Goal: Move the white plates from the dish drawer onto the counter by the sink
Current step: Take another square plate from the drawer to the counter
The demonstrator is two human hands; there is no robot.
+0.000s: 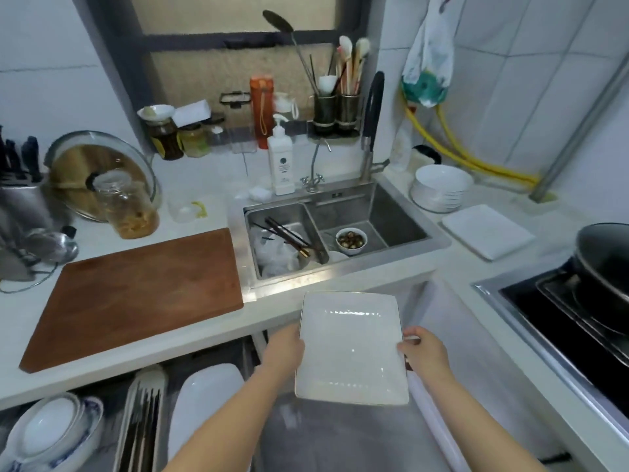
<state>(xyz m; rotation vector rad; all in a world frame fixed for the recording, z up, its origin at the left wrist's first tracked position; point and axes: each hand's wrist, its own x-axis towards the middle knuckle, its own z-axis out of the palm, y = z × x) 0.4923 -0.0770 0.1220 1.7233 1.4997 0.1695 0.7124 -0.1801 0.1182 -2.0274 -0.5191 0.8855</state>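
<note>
Square white plate (352, 349) held level at 6 o'clock, above open drawer (204, 403), left hand (284, 349) gripping left edge, right hand (423, 352) gripping right edge, second plate (486, 231) on surface (476, 277) at 3 o'clock beside sink (340, 229).

The white counter (204, 315) carries a wooden cutting board (136, 294) at its front edge. Right of the sink (401, 212), a square white plate (486, 231) lies flat, with stacked bowls (440, 189) behind it.

Both arms extended; left grip (285, 347), right grip (423, 352) curled, apart.
</note>
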